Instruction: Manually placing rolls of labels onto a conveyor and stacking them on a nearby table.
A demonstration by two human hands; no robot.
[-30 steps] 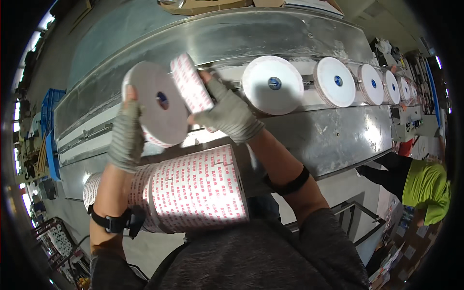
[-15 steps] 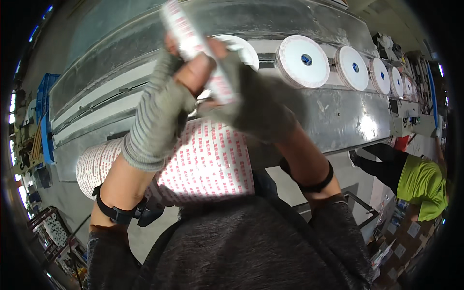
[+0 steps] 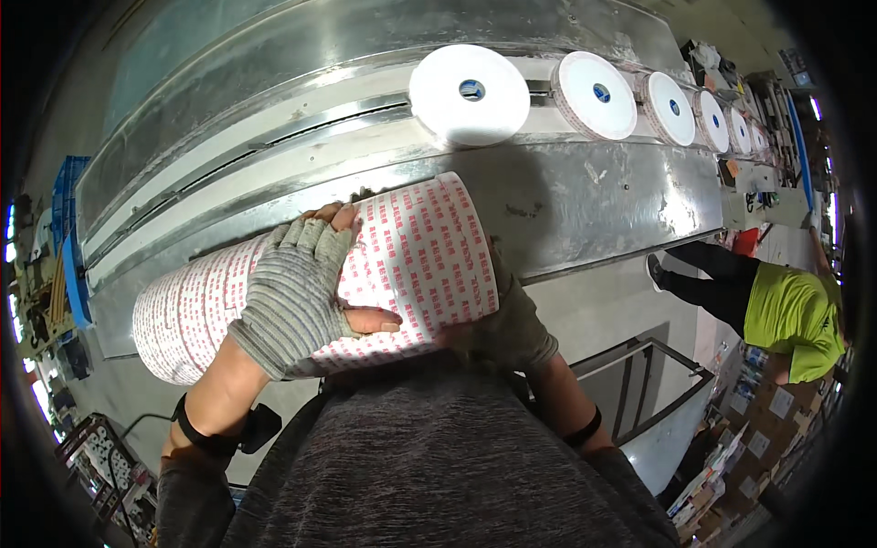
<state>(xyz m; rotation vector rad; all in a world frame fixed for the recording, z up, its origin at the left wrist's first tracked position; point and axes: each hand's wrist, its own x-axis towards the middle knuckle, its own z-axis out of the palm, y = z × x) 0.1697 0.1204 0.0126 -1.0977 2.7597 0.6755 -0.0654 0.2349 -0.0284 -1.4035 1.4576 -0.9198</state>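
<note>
A long cylinder made of tape rolls (image 3: 416, 242) set side by side, white with red print, lies across the front of my body at the near edge of the metal bench. My left hand (image 3: 297, 283), in a grey fingerless glove, curves over its top with the thumb apart from the fingers. At the cylinder's right end is my right hand (image 3: 512, 320), also gloved. It presses against that end, its fingers mostly hidden behind the rolls.
Several white tape rolls (image 3: 498, 119) with blue-marked cores stand in a row along a slotted rail on the metal bench (image 3: 621, 201). To the right, a person in a lime-green shirt (image 3: 790, 315) bends near cardboard boxes (image 3: 776, 429). A metal frame (image 3: 653, 365) stands below the bench.
Both hands have come down from above the bench onto the cylinder. The narrow printed roll they held up is no longer seen apart. The cylinder's right end now sits further right and higher.
</note>
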